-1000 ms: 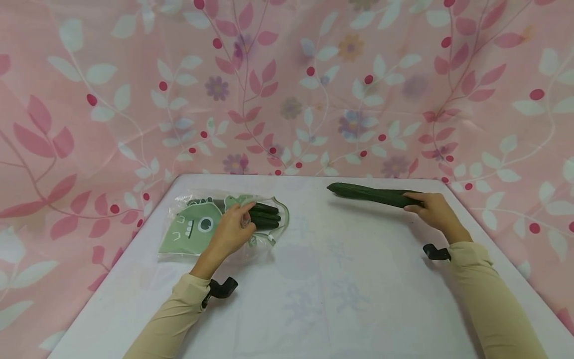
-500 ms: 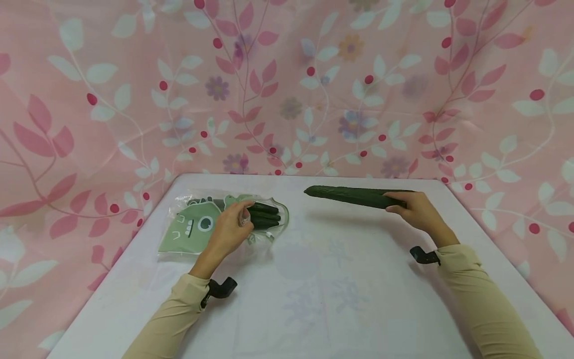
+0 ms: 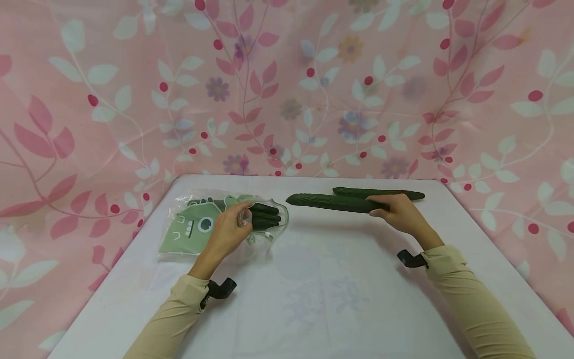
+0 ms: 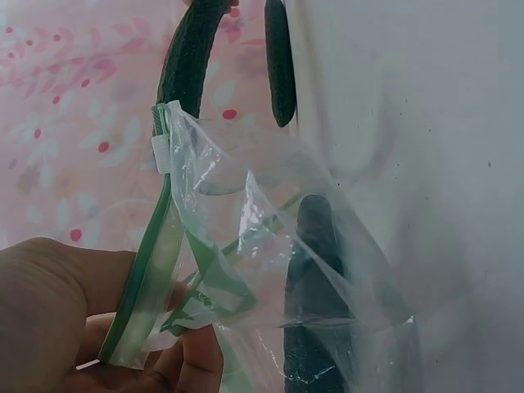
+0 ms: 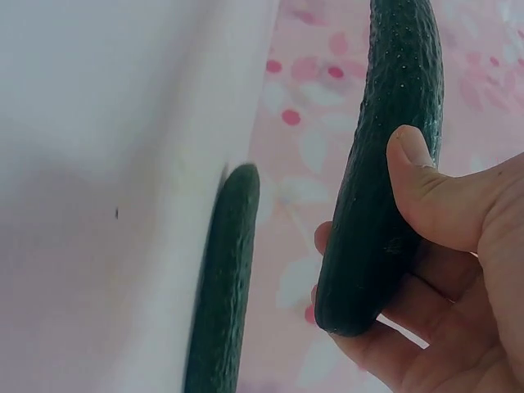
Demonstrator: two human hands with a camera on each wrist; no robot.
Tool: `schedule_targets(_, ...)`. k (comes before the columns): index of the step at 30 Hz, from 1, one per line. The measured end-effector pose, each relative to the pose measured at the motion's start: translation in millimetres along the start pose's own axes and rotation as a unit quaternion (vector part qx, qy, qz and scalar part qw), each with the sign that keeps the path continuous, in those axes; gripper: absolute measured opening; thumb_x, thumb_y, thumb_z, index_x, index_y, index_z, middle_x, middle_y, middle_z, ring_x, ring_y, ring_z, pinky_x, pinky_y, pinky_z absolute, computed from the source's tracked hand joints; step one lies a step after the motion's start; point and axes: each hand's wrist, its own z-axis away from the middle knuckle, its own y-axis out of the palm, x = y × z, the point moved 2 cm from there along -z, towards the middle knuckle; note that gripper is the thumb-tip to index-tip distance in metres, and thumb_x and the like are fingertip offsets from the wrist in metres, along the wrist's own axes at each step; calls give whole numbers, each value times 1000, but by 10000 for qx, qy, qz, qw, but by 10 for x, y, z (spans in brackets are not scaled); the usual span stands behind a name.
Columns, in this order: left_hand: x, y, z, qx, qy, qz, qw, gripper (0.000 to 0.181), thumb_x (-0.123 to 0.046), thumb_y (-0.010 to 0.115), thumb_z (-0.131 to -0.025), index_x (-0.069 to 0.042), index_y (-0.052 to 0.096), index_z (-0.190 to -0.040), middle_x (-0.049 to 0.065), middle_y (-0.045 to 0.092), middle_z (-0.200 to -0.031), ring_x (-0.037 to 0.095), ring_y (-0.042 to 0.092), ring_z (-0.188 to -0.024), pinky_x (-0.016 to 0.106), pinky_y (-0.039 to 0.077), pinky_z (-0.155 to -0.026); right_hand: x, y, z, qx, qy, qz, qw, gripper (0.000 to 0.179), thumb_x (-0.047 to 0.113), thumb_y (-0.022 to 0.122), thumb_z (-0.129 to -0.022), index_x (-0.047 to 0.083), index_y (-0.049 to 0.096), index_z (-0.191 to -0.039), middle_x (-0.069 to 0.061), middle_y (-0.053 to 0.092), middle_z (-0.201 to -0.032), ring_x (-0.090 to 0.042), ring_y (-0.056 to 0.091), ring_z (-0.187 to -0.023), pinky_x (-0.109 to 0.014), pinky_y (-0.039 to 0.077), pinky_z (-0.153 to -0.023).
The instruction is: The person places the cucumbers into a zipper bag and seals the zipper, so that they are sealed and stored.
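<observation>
A long dark green cucumber (image 3: pixel 332 202) is held in my right hand (image 3: pixel 400 213), gripped near its right end and raised over the table. In the right wrist view the thumb lies over this cucumber (image 5: pixel 385 188) with the fingers beneath. My left hand (image 3: pixel 227 227) pinches the green-edged opening of a clear zip bag (image 4: pixel 246 205). The bag lies flat at the left, a green cartoon face (image 3: pixel 190 232) printed on it. Several cucumbers (image 3: pixel 265 223) are inside, their ends toward the opening. In the left wrist view, the held cucumber's tip is close to the bag's green edge.
Another cucumber (image 3: pixel 381 193) lies on the white-covered table (image 3: pixel 314 309) near its back edge, behind the held one. A pink floral curtain (image 3: pixel 287 89) hangs directly behind the table. Each wrist wears a black camera (image 3: pixel 222 288).
My right hand has carried the cucumber left toward the bag, uncovering the one lying behind it. The left hand stays at the bag's opening, its fingers drawn in slightly.
</observation>
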Motion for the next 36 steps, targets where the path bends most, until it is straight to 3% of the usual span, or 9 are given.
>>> schedule_targets(7,7,9,2,43,-20,15,10000,55,-5,64,-80,-6,61,-134,3,67,-100,16,58,-76,35,46,-70,159,131,-69,313,87,-96,9994,42,22,76,-88,7,70,-126,5,39,-52,-2,18,-49,-27,33,-55)
schedule_targets(10,5,25,4,47,16,-20,10000,56,-6,66,-79,-5,61,-134,3,66,-100,15,57,-76,34,46,-68,228,183,-102,388,38,-61,9992,41,21,76,-87,8,71,-125,-2,63,-68,-4,28,-52,-29,37,-61)
schedule_targets(13,-4,45,6,55,69,-61,9999,57,-6,67,-78,-3,60,-134,4,64,-99,15,55,-74,33,45,-68,297,228,-141,430,-57,-80,9990,40,19,77,-86,7,71,-125,-7,74,-90,-7,37,-57,-32,39,-64)
schedule_targets(14,-12,51,8,54,77,-57,9999,57,-6,67,-78,-3,60,-134,4,64,-99,15,54,-74,34,45,-68,324,240,-158,426,-112,-75,9990,40,19,77,-86,7,71,-124,-7,75,-96,-8,41,-59,-32,40,-66)
schedule_targets(22,-76,78,8,-122,322,-214,9992,55,-5,66,-79,2,59,-133,9,63,-99,20,54,-79,41,46,-76,519,383,-308,494,-394,-116,9979,39,17,78,-85,8,72,-122,-4,75,-97,-11,50,-67,-33,43,-69)
schedule_targets(36,-131,78,21,-179,435,-304,9984,54,-4,67,-79,2,59,-133,9,63,-101,20,54,-81,41,46,-76,827,762,-484,716,-386,-100,9966,34,19,75,-87,10,73,-120,-6,75,-108,-22,69,-94,-43,53,-85)
